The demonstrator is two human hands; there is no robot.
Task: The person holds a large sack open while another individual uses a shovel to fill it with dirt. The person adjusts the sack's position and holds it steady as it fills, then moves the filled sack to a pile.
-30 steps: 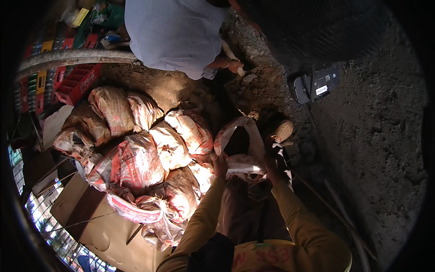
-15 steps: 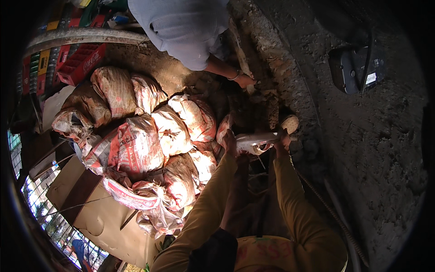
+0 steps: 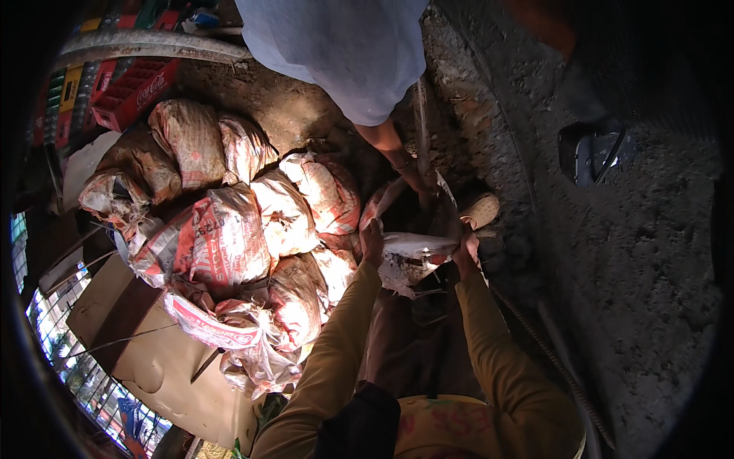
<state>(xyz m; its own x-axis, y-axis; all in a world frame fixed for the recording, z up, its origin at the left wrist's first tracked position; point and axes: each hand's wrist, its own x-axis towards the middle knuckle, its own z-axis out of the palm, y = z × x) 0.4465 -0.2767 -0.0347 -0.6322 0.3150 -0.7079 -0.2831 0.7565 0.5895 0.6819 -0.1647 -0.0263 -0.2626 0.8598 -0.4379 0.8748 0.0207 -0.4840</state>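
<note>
Several crates (image 3: 69, 88) stand at the upper left, with a red crate (image 3: 131, 96) nearest the heap and a curved pole (image 3: 153, 44) crossing above them. Below, a bright grille (image 3: 84, 375) borders a tan board (image 3: 153, 375). Next comes a heap of stuffed sacks (image 3: 222, 237), pale with red print and brown stains, partly in strong sunlight. Just right of it, the left hand (image 3: 372, 243) is clamped on the near-left rim of a pale bag (image 3: 417, 244). A co-worker in a grey shirt (image 3: 344, 53) leans in from above; their hand (image 3: 425, 195) is over or inside the bag's mouth, I cannot tell which. A stick (image 3: 421, 115) is beside that arm. The right hand (image 3: 467, 249) grips the bag's right rim, so the two hands are apart with the bag spread between them. Just above sits a tan shoe (image 3: 482, 209). Farther right, a rope (image 3: 550, 352) slants downward, and a dark device (image 3: 596, 153) lies on rough ground (image 3: 634, 268).
</note>
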